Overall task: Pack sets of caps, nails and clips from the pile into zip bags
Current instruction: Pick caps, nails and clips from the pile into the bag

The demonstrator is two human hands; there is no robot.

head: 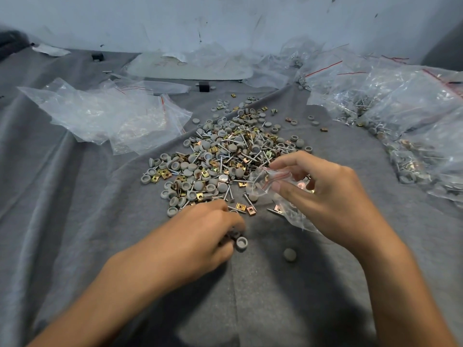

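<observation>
Both forearms come in from the bottom edge over a grey felt cloth (275, 296) that covers the table. Between them lies a broad bare stretch of felt, the widest open room in view.

The left hand (208, 234) rests knuckles up, its fingers curled down round a few caps (242, 242). One hollow grey cap shows at the fingertips; the rest are blurred beneath them. A single loose cap (290, 254) sits apart on the cloth, just right of that hand.

The right hand (325, 191) is raised a little farther out. Its thumb and forefinger pinch the red-striped mouth of a small zip bag (260, 182), which hangs crumpled over the near right edge of the pile. Under the wrist a second clear bag (294, 216) lies flat with some parts inside.

Beyond both hands spreads the pile (225, 156) of grey caps, brass-coloured clips and silver nails, thinning to stray pieces along its far edge. A long fold in the cloth runs from its left side up to the right.

To the left, past a strip of bare felt, lie empty bags (107, 116). The right edge is crowded with filled bags (400, 108). Farther back are two small black blocks (203, 86), more clear plastic and a scuffed pale wall (225, 21).
</observation>
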